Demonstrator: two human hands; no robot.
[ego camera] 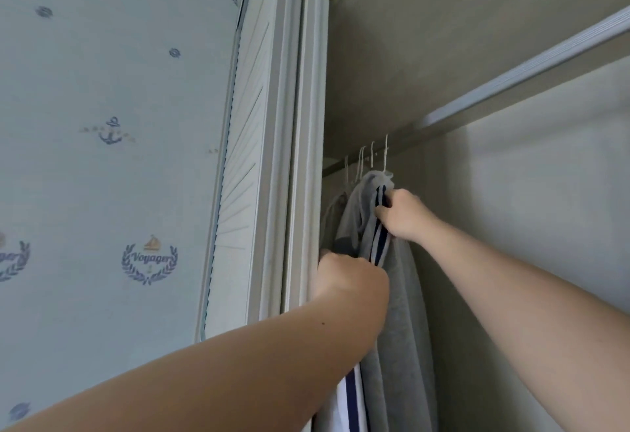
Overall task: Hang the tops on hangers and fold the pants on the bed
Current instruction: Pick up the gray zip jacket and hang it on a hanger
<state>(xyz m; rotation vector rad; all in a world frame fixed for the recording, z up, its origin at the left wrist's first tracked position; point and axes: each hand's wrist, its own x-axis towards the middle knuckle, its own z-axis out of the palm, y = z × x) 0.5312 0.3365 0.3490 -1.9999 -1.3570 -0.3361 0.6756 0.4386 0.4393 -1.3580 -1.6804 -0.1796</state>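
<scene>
Head view. A grey top, edged with a navy-and-white stripe, is being shown hanging from a white hanger hook on the rail inside a beige wardrobe. The striped edge just below the hook is being gripped by the curled fingers of the right hand. The left hand is being held against the cloth lower down. Its fingers are being hidden, so its grip cannot be told. A darker garment is being crowded against the top's left side. A white louvred door and anchor-printed wallpaper are being seen at left.
</scene>
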